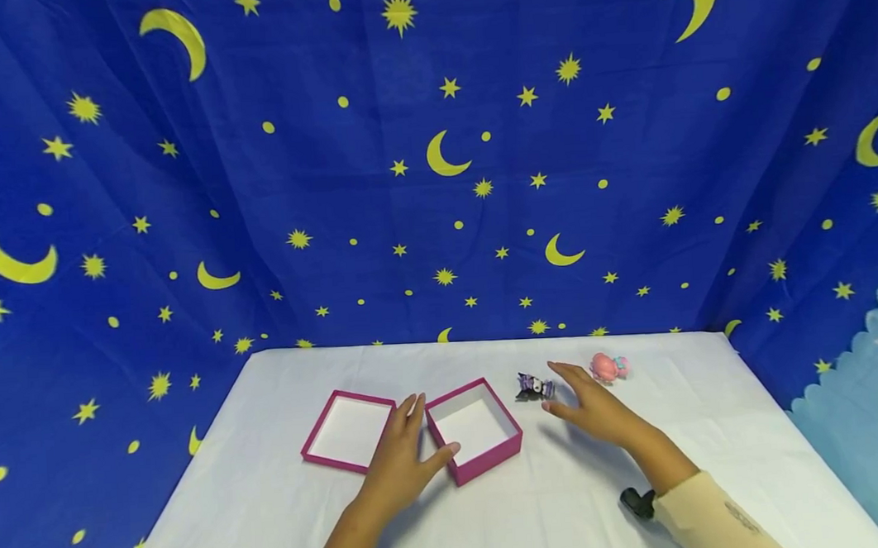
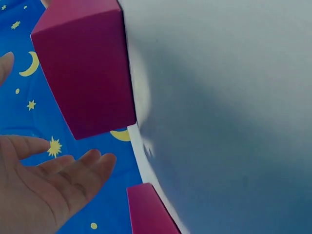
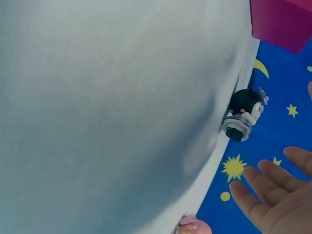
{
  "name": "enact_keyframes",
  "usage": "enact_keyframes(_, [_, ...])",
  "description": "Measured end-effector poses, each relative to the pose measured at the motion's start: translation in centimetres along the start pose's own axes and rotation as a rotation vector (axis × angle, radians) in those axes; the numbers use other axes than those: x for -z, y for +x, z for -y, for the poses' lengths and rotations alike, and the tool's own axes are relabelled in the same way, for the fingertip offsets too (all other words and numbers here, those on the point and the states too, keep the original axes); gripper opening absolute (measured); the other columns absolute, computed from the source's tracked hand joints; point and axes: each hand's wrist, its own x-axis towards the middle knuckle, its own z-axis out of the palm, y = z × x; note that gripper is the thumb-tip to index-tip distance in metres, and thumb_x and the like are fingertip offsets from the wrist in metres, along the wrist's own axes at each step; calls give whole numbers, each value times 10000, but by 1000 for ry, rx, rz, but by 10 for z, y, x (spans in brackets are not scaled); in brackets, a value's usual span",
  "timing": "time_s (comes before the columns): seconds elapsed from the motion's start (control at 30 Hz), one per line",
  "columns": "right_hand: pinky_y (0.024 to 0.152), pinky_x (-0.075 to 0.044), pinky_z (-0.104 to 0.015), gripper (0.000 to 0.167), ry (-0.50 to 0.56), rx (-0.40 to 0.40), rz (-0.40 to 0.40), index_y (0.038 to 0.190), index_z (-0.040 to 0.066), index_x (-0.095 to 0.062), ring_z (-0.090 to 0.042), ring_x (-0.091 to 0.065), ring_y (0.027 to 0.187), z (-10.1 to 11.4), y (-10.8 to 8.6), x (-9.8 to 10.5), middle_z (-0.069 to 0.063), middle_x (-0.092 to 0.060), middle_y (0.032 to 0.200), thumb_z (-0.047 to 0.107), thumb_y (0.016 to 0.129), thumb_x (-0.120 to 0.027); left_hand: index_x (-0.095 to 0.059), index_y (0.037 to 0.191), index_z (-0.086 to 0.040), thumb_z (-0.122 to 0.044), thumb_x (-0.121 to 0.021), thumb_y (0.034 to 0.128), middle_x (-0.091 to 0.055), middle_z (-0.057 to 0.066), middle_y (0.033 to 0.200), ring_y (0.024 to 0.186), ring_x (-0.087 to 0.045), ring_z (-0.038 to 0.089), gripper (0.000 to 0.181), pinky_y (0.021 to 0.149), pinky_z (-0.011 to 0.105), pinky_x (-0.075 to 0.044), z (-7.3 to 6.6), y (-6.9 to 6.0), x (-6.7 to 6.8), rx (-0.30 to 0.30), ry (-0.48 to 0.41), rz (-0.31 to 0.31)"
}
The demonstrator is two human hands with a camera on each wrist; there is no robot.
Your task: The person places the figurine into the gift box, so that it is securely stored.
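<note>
My left hand [image 1: 400, 473] is over the gap between an open magenta box [image 1: 491, 462] and its shallow magenta lid [image 1: 335, 462], both with white insides facing up. In the left wrist view its fingers are extended, apart from the box wall [image 2: 87, 78], with nothing held. A small black and purple figurine [image 1: 534, 386] lies right of the box. Beside it my right hand [image 1: 593, 407] reaches with spread fingers, holding nothing; the right wrist view shows a space between that hand and the figurine [image 3: 243, 114]. A pink figurine [image 1: 606, 368] lies beyond the right hand.
A white cloth [image 1: 570, 507] covers the table. Behind and beside it hangs a blue curtain [image 1: 375, 194] with yellow moons and stars. At the right edge is a light blue scalloped piece [image 1: 877, 383] with white lettering.
</note>
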Motion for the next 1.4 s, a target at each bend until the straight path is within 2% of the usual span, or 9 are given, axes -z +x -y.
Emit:
enact_keyframes(0.17, [1133, -379, -661, 791, 52, -21, 26, 1552, 59, -378, -491, -451, 1392, -5, 7, -2, -247, -430, 1548, 445, 938, -694, -259, 1615, -128, -605, -692, 880, -271, 123, 1661, 1476, -386, 399, 977, 1158, 603, -392, -4, 0, -3, 10, -8, 30])
enact_keyframes(0.33, [1141, -365, -663, 813, 138, -69, 93, 1559, 44, -357, -520, -435, 1392, -10, 12, -3, -279, -405, 1558, 458, 941, -683, -262, 1607, -85, -652, -669, 870, -266, 130, 1658, 1475, -387, 399, 1015, 1168, 584, -388, -5, -1, -5, 29, -33, 73])
enact_keyframes(0.47, [1161, -338, -662, 815, 160, -85, 118, 1556, 33, -358, -513, -383, 1432, -13, 14, -5, -286, -389, 1568, 459, 941, -680, -261, 1607, -83, -659, -681, 855, -248, 125, 1666, 1478, -384, 395, 1036, 1168, 587, -387, -6, -1, -6, 36, -35, 84])
enact_keyframes(0.73, [1158, -376, -615, 791, 250, -80, 136, 1555, 1, -341, -506, -448, 1390, -16, 14, -7, -299, -398, 1554, 392, 955, -677, -269, 1587, -5, -569, -767, 829, -220, 152, 1673, 1485, -356, 425, 1068, 1181, 586, -364, -4, 0, -7, 0, -56, 101])
enact_keyframes(0.93, [1048, -515, -549, 721, 292, -53, 116, 1524, -33, -377, -454, -589, 1250, -17, 14, -10, -318, -452, 1449, 269, 954, -700, -268, 1594, -29, -573, -770, 824, -188, 99, 1694, 1506, -324, 411, 1068, 1188, 589, -352, 2, 1, -6, 9, -68, 138])
enact_keyframes(1.07, [983, -560, -510, 706, 298, -22, 101, 1497, -45, -408, -401, -636, 1171, -17, 15, -11, -313, -449, 1443, 214, 926, -733, -247, 1605, -52, -570, -778, 817, -176, 79, 1702, 1517, -305, 408, 1081, 1192, 601, -338, 3, 4, -4, 11, -88, 161])
enact_keyframes(1.17, [955, -577, -485, 739, 290, -14, 107, 1501, -25, -407, -396, -639, 1171, -15, 17, -11, -297, -434, 1488, 214, 898, -761, -241, 1607, -55, -554, -788, 815, -177, 78, 1703, 1525, -286, 408, 1084, 1202, 604, -319, 4, 6, -2, -1, -98, 171])
enact_keyframes(1.3, [902, -599, -371, 772, 263, -15, 134, 1521, 15, -400, -346, -653, 1154, -15, 19, -12, -259, -446, 1516, 216, 880, -780, -238, 1611, -76, -518, -808, 811, -172, 72, 1707, 1543, -246, 398, 1077, 1214, 615, -285, 6, 7, -1, 2, -127, 191])
enact_keyframes(1.4, [813, -593, -274, 755, 262, 6, 144, 1512, 4, -412, -246, -686, 1042, -14, 23, -12, -262, -518, 1431, 177, 876, -781, -239, 1616, -108, -509, -815, 807, -166, 57, 1712, 1553, -225, 386, 1070, 1219, 626, -266, 7, 8, 0, 11, -147, 199])
